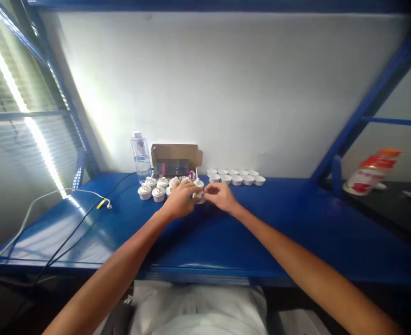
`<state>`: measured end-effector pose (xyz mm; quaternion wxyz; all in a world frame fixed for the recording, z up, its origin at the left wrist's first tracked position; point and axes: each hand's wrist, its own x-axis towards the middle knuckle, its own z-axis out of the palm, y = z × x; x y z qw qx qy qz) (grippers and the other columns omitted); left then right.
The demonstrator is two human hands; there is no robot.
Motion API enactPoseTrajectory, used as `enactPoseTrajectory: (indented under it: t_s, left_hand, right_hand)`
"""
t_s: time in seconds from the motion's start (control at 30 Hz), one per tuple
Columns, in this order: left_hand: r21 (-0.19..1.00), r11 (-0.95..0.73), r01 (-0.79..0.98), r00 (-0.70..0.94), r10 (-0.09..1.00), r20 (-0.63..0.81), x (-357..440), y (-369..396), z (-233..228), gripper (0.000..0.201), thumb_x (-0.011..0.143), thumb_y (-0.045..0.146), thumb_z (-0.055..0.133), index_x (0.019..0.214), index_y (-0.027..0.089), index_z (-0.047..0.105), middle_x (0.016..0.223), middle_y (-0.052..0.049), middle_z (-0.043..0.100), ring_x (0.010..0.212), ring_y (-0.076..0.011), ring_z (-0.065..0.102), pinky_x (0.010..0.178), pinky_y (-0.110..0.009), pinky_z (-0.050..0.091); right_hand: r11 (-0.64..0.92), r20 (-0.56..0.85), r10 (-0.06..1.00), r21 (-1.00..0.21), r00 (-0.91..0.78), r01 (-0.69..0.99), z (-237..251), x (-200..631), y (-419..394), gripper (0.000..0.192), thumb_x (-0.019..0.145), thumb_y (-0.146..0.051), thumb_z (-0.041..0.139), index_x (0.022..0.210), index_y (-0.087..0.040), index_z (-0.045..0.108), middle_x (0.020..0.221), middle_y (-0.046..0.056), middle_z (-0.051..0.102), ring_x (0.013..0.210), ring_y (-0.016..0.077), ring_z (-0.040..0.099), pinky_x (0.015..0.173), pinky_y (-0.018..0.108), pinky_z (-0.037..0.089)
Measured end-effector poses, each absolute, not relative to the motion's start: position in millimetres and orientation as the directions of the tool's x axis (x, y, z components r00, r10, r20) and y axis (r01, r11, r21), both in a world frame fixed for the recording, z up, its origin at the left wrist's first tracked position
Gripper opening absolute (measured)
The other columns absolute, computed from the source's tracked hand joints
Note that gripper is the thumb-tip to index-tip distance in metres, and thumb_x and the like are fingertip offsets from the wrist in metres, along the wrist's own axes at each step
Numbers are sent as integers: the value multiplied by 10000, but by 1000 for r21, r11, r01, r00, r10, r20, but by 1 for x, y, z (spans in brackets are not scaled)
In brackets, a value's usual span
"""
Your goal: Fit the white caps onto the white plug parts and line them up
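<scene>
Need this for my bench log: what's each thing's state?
Left cups: upright, white pieces on top.
Right cups: in two rows.
Left hand: curled at a cup.
Right hand: curled, grip unclear.
Clear bottle: upright, capped, partly filled.
Cardboard box: open.
Pale cable's end: loose on the table.
Red-and-white container: orange cap on.

A blue table [205, 246] bears white cups [236, 180] — plus a bottle [142, 163].

A hand had room to pass over the blue surface [285, 204] between the white cups [237, 180] and the right forearm [292, 255], and to the cups' right. Knob-topped white pieces [158, 197] crowded the way to the open box [177, 151]; the bottle [142, 164] hemmed its left, and a black cable [86, 216] crossed the surface's left.
</scene>
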<state>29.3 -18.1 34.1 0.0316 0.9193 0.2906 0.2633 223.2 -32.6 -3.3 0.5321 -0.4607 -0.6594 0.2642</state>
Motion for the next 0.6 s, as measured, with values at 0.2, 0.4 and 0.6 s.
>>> enactPoseTrajectory:
  t_s: [0.2, 0.4, 0.6]
  left_hand:
    - [152, -774, 614, 645, 603, 469, 29, -15, 31, 224, 933, 302, 541, 1099, 228, 671, 1111, -87, 678, 1115, -280, 540, 973, -458, 371]
    - [139, -739, 659, 601, 628, 494, 28, -9, 27, 246, 951, 381, 527, 1065, 219, 673, 1120, -90, 677, 1123, -288, 527, 973, -477, 357]
    - [126, -734, 667, 607, 634, 478, 27, -12, 29, 288, 906, 443, 582, 1060, 220, 677, 1162, -98, 661, 1137, -309, 517, 965, -495, 363]
  right_hand:
    - [415, 452, 892, -825, 6, 383, -7, 223, -30, 124, 719, -305, 654, 698, -197, 598, 638, -16, 620, 555, 135, 542, 555, 264, 442]
    - [388, 542, 840, -616, 11, 685, -11, 237, -24, 80, 765, -250, 609, 808, -199, 653, 788, 10, 681, 587, 138, 574, 633, 289, 477]
    - [315, 584, 807, -548, 85, 775, -24, 269, -8, 505, 753, -186, 594, 1257, -214, 617, 1321, 108, 596, 692, 149, 608, 755, 337, 532]
